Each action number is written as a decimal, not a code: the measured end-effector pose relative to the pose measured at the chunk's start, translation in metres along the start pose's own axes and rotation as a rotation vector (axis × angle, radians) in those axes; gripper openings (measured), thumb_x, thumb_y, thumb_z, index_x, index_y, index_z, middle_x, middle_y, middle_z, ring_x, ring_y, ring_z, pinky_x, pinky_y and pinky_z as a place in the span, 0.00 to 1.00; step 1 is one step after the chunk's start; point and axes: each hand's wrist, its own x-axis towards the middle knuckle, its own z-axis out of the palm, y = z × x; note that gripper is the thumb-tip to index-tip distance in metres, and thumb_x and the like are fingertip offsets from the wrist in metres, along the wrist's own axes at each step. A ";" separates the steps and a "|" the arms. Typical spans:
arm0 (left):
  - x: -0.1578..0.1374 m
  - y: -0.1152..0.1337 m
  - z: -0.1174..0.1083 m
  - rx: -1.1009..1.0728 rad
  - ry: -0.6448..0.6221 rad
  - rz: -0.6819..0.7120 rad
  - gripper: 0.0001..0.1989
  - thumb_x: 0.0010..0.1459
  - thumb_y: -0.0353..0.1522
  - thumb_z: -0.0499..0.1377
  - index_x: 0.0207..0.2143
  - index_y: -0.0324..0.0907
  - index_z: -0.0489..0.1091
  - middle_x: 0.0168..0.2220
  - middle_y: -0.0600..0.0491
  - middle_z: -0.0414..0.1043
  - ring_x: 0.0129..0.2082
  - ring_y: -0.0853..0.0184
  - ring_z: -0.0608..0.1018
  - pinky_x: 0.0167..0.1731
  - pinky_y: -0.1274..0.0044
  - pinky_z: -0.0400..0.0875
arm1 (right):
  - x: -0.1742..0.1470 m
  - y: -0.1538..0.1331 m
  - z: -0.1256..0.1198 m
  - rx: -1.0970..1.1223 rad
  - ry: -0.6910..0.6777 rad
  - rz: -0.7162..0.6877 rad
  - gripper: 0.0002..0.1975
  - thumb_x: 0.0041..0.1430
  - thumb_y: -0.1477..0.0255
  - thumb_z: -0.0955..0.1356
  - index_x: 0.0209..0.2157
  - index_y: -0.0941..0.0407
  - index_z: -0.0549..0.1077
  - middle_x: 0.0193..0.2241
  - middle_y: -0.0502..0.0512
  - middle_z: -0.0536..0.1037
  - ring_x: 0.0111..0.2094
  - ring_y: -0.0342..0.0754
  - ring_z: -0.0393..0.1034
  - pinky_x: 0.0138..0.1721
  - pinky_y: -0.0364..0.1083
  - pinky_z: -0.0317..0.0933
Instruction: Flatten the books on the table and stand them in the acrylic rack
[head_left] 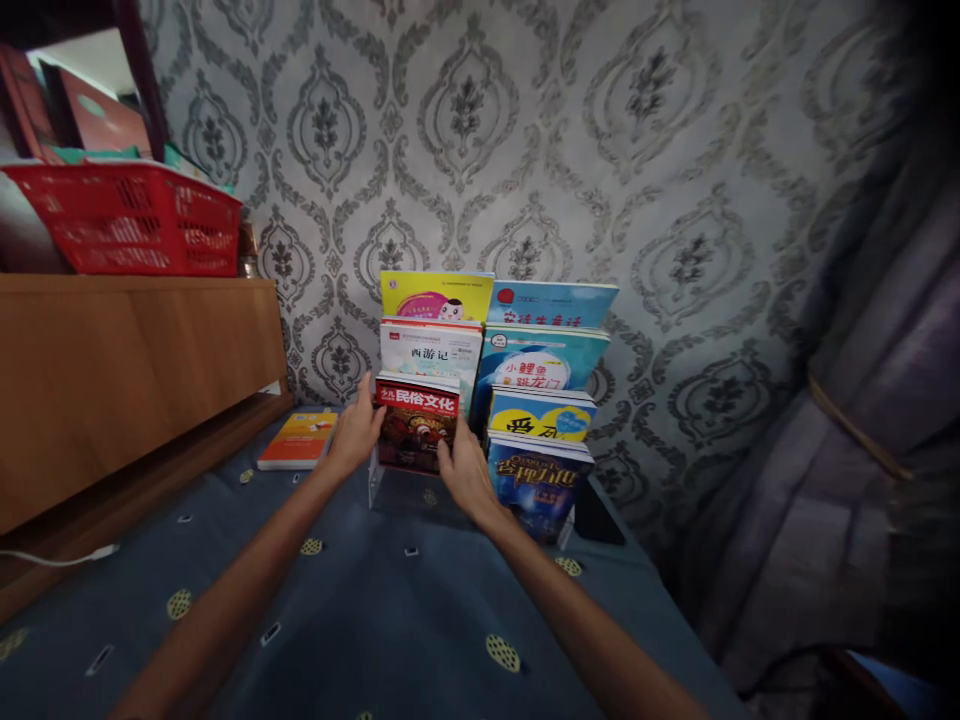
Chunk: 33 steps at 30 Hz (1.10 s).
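Both my hands grip a dark red book [416, 428] by its two sides, at the front left of a clear tiered stand [412, 492]. My left hand [358, 432] is at its left edge and my right hand [466, 472] at its right, the thumbs toward the cover. Behind it stand a white book [433, 348] and a yellow one [435, 292]. To the right of my right hand is a dark blue book [536, 485], with a blue-and-yellow book [547, 412], a teal book [551, 350] and a light blue book [555, 300] stepped behind it.
An orange book [298, 440] lies flat on the dark blue patterned cloth [360, 620]. At the left, a red basket [135, 220] sits on a wooden cabinet [135, 380]; a white cable [67, 558] lies below. Patterned wallpaper is behind, a grey curtain [810, 540] at the right.
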 end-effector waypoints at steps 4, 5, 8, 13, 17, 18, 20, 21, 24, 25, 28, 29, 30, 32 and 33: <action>0.004 -0.005 0.003 -0.029 -0.024 0.013 0.20 0.65 0.31 0.53 0.58 0.39 0.63 0.48 0.43 0.78 0.50 0.55 0.79 0.50 0.68 0.71 | 0.006 0.007 0.011 0.108 0.060 -0.025 0.35 0.62 0.74 0.60 0.69 0.64 0.51 0.63 0.69 0.67 0.62 0.58 0.64 0.62 0.58 0.59; 0.005 -0.006 0.004 -0.030 -0.029 0.015 0.17 0.65 0.30 0.53 0.55 0.40 0.66 0.47 0.43 0.78 0.50 0.55 0.79 0.49 0.68 0.71 | 0.007 0.008 0.013 0.119 0.059 -0.010 0.35 0.61 0.74 0.60 0.69 0.64 0.51 0.62 0.69 0.68 0.62 0.57 0.64 0.62 0.57 0.59; 0.007 -0.007 0.006 -0.035 -0.027 0.011 0.14 0.63 0.29 0.53 0.51 0.41 0.69 0.45 0.45 0.78 0.48 0.57 0.79 0.48 0.69 0.71 | 0.010 0.007 0.014 0.123 0.057 0.038 0.34 0.61 0.73 0.61 0.68 0.63 0.54 0.60 0.67 0.71 0.60 0.57 0.67 0.61 0.57 0.60; 0.008 -0.009 0.008 -0.039 -0.023 -0.011 0.12 0.62 0.28 0.54 0.47 0.42 0.71 0.41 0.47 0.79 0.41 0.58 0.79 0.43 0.70 0.72 | 0.010 0.004 0.014 0.106 0.072 0.056 0.35 0.59 0.75 0.61 0.68 0.61 0.55 0.57 0.65 0.74 0.56 0.58 0.71 0.58 0.56 0.63; 0.009 -0.012 0.009 -0.065 -0.028 -0.008 0.12 0.62 0.28 0.55 0.47 0.41 0.72 0.41 0.46 0.79 0.40 0.59 0.79 0.42 0.71 0.71 | 0.009 0.002 0.015 0.114 0.073 0.062 0.36 0.58 0.75 0.62 0.68 0.61 0.54 0.58 0.66 0.73 0.57 0.57 0.69 0.59 0.55 0.62; 0.009 -0.013 0.008 -0.076 -0.030 -0.004 0.12 0.62 0.28 0.55 0.47 0.41 0.72 0.41 0.46 0.79 0.41 0.59 0.79 0.42 0.72 0.71 | 0.009 0.001 0.015 0.117 0.073 0.065 0.36 0.58 0.75 0.62 0.68 0.62 0.54 0.58 0.67 0.72 0.58 0.58 0.68 0.60 0.55 0.61; 0.009 -0.015 0.008 -0.101 -0.035 0.005 0.13 0.62 0.29 0.54 0.48 0.40 0.72 0.42 0.46 0.79 0.41 0.59 0.79 0.42 0.72 0.72 | 0.008 0.001 0.016 0.123 0.071 0.069 0.35 0.58 0.75 0.61 0.67 0.65 0.55 0.60 0.69 0.70 0.59 0.58 0.67 0.61 0.55 0.60; 0.010 -0.016 0.007 -0.114 -0.038 0.010 0.13 0.62 0.29 0.54 0.48 0.40 0.73 0.42 0.46 0.79 0.41 0.60 0.79 0.42 0.72 0.72 | 0.008 0.001 0.017 0.126 0.070 0.069 0.35 0.58 0.75 0.61 0.67 0.66 0.55 0.60 0.70 0.69 0.60 0.58 0.66 0.62 0.56 0.59; 0.012 -0.018 0.005 -0.157 -0.048 0.026 0.14 0.65 0.31 0.51 0.47 0.40 0.74 0.38 0.49 0.80 0.39 0.62 0.79 0.41 0.73 0.73 | 0.007 0.003 0.019 0.130 0.079 0.066 0.35 0.58 0.75 0.61 0.67 0.66 0.55 0.61 0.70 0.69 0.61 0.58 0.65 0.62 0.56 0.58; 0.013 -0.018 0.005 -0.170 -0.051 0.031 0.15 0.66 0.32 0.50 0.47 0.39 0.74 0.37 0.49 0.80 0.38 0.63 0.79 0.40 0.74 0.73 | 0.007 0.004 0.019 0.133 0.080 0.064 0.35 0.57 0.75 0.61 0.67 0.65 0.55 0.60 0.69 0.69 0.61 0.57 0.65 0.62 0.56 0.58; 0.016 -0.019 0.005 -0.189 -0.053 0.037 0.16 0.67 0.33 0.49 0.46 0.38 0.74 0.37 0.49 0.80 0.37 0.63 0.79 0.39 0.74 0.74 | 0.005 0.007 0.019 0.142 0.061 0.062 0.36 0.57 0.75 0.61 0.68 0.63 0.54 0.60 0.66 0.71 0.61 0.57 0.65 0.62 0.56 0.58; 0.016 -0.019 0.005 -0.188 -0.050 0.035 0.16 0.67 0.32 0.49 0.45 0.38 0.74 0.38 0.49 0.80 0.38 0.63 0.79 0.40 0.73 0.74 | 0.005 0.008 0.019 0.141 0.050 0.062 0.36 0.57 0.75 0.61 0.68 0.63 0.54 0.60 0.66 0.71 0.61 0.57 0.65 0.63 0.56 0.58; 0.016 -0.019 0.005 -0.185 -0.047 0.032 0.16 0.67 0.32 0.49 0.45 0.38 0.74 0.39 0.48 0.80 0.39 0.62 0.79 0.42 0.72 0.74 | 0.005 0.008 0.018 0.138 0.041 0.062 0.36 0.57 0.75 0.61 0.68 0.63 0.53 0.60 0.66 0.70 0.61 0.57 0.65 0.63 0.56 0.58; 0.012 -0.016 0.005 -0.177 -0.036 0.021 0.16 0.66 0.32 0.50 0.49 0.38 0.72 0.43 0.45 0.79 0.42 0.60 0.79 0.46 0.68 0.73 | 0.003 0.009 0.017 0.136 0.023 0.059 0.36 0.58 0.74 0.60 0.69 0.63 0.52 0.62 0.66 0.69 0.62 0.56 0.64 0.63 0.55 0.57; 0.009 -0.013 0.004 -0.163 -0.009 0.017 0.17 0.66 0.31 0.50 0.53 0.38 0.70 0.47 0.43 0.78 0.46 0.58 0.79 0.49 0.67 0.72 | 0.002 0.009 0.016 0.138 0.012 0.058 0.36 0.58 0.74 0.60 0.69 0.64 0.52 0.62 0.66 0.68 0.63 0.56 0.63 0.63 0.55 0.57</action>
